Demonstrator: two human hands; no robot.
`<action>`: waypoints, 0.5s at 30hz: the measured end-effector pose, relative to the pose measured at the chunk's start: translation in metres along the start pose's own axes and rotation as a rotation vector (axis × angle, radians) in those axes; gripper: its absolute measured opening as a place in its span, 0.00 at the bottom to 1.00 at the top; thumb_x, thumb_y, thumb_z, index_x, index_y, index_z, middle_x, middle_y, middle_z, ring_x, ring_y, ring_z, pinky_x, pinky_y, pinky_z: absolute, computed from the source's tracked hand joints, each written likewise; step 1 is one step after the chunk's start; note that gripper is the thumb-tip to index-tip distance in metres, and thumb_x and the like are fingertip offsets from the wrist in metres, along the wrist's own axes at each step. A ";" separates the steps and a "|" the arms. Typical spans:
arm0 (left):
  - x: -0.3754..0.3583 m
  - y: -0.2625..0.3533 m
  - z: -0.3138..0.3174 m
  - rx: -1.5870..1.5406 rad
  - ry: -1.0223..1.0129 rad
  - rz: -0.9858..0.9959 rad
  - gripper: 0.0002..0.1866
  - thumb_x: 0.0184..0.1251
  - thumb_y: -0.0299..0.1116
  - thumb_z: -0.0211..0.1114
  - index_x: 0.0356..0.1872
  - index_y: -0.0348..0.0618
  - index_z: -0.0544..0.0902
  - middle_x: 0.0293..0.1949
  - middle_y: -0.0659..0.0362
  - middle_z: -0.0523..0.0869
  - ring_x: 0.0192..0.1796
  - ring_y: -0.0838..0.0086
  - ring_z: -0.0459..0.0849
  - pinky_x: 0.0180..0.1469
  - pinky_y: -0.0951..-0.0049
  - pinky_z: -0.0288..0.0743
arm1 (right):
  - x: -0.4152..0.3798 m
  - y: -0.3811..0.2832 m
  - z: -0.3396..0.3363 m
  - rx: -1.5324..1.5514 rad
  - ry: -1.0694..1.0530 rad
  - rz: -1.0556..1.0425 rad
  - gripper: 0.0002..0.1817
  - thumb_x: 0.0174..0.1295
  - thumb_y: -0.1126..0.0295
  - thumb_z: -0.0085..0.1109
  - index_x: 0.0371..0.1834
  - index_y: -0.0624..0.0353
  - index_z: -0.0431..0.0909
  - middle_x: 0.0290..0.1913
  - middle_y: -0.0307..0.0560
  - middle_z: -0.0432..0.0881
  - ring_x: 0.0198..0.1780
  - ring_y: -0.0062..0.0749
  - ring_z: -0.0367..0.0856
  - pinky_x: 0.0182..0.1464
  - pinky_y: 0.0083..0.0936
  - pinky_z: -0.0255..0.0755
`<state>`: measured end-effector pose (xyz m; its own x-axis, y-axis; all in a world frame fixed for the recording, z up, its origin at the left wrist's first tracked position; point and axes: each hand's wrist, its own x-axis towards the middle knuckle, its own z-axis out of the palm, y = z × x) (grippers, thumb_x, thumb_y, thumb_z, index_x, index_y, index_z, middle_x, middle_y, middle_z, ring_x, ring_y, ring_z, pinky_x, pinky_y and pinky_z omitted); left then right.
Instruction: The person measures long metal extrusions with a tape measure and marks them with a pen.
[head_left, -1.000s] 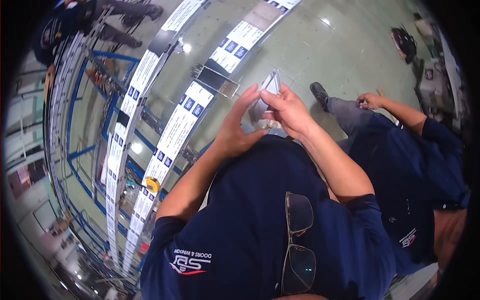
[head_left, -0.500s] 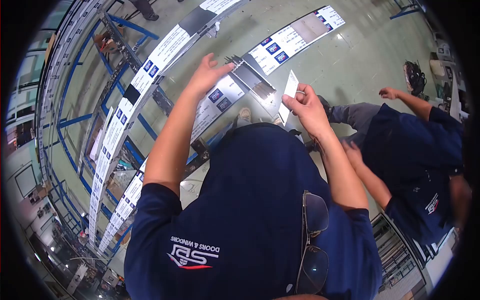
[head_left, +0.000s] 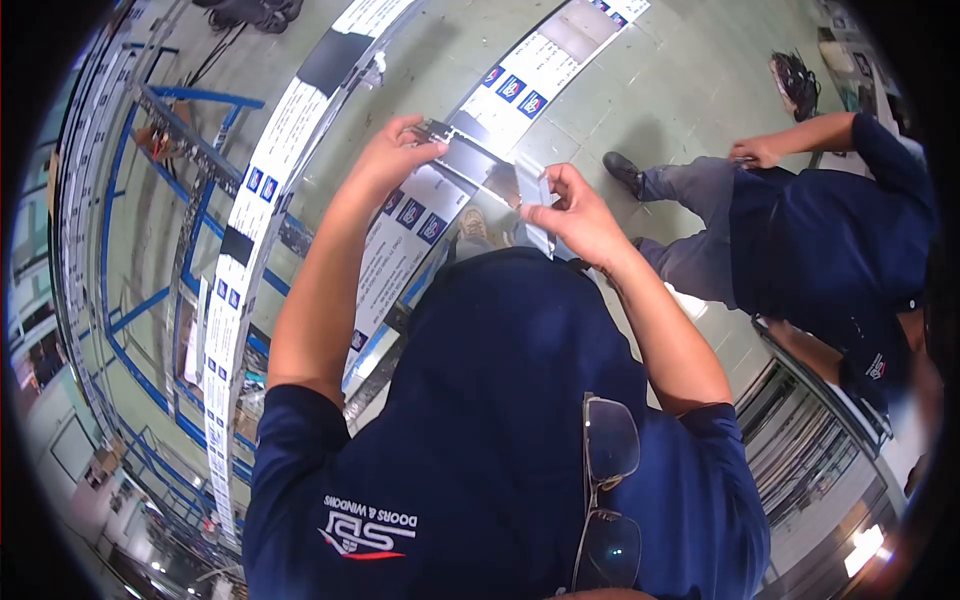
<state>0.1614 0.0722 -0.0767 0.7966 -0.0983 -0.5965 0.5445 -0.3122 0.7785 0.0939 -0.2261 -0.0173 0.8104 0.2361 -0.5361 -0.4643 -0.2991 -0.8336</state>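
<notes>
My left hand is at the far left edge of a hollow metal profile, with thumb and fingers closed on its corner. In my right hand a thin, flat silver-white plate is pinched between thumb and fingers. The plate stands on edge at the profile's right end and appears to touch it; the exact contact is hard to make out. A long bar with printed protective film runs beneath the profile toward the lower left, and a similar filmed length extends to the upper right.
Another long filmed bar curves along the left on a blue metal rack. To the right stands a co-worker in a dark shirt. A rack of long profiles is at lower right. A dark bundle lies on the floor.
My right hand has brought the plate left and down to the profile's end, turning it more edge-on. My left hand stays at the other end. The co-worker's stance and arm have shifted.
</notes>
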 end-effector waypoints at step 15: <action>-0.001 -0.010 0.006 -0.470 -0.130 -0.029 0.30 0.72 0.25 0.68 0.73 0.38 0.70 0.61 0.58 0.82 0.62 0.72 0.80 0.69 0.71 0.69 | -0.018 0.007 -0.005 -0.121 -0.048 -0.199 0.30 0.55 0.64 0.72 0.60 0.60 0.71 0.52 0.54 0.78 0.51 0.47 0.79 0.54 0.38 0.74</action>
<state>0.1537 0.0693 -0.0856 0.7559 -0.2227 -0.6157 0.6498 0.1404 0.7470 0.0778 -0.2367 -0.0124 0.8628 0.3441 -0.3704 -0.2484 -0.3497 -0.9033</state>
